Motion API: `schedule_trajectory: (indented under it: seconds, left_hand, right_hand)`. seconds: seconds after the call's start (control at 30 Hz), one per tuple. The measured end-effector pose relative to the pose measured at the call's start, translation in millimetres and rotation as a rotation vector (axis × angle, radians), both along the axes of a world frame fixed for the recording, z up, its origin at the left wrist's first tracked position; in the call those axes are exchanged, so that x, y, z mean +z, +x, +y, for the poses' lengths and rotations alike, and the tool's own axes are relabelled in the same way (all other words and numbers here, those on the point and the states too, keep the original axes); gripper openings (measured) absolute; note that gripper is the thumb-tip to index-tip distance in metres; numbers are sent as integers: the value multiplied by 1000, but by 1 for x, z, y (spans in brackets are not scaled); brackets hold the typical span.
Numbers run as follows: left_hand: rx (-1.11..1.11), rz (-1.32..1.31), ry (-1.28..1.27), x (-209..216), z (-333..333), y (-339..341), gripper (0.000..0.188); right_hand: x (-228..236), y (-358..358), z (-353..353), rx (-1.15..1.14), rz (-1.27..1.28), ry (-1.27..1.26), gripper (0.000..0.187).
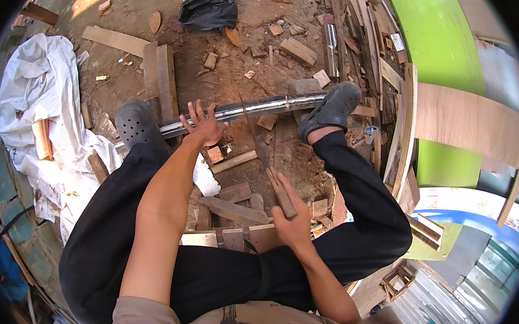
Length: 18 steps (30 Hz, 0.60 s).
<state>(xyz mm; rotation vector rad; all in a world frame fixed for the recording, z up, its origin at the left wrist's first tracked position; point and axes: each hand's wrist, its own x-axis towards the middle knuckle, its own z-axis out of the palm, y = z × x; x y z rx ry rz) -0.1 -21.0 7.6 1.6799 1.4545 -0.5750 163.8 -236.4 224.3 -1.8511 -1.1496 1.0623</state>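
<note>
A long dark strip (267, 106) with a whitish line along its length lies crosswise in front of me, between my two feet. My left hand (206, 128) rests on it with the fingers spread, left of its middle. In my right hand (292, 217) is a handsaw (261, 153), its wooden handle wrapped by my fingers. The narrow blade points away from me, and its far end crosses the strip just right of my left hand. My left clog (139, 125) and right clog (332, 112) are at the strip's two ends.
Wood offcuts (233, 209) and scraps litter the dirt ground. A black plastic bag (208, 8) lies at the far side, a white cloth sack (41, 96) at left. Long wooden slats (373, 39) are piled at right beside a bright green panel (437, 29) and a plywood sheet (467, 120).
</note>
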Motion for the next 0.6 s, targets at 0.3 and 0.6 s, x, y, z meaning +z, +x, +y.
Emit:
schedule_trajectory:
  seconds: [0.3, 0.6]
  left_hand:
    - [-9, 8, -6, -5, -3, -6, 87]
    - [-11, -52, 5, -2, 0, 14, 85]
  right_hand:
    - [12, -16, 15, -24, 2, -152, 64]
    - [-50, -3, 81, -82, -30, -214, 63]
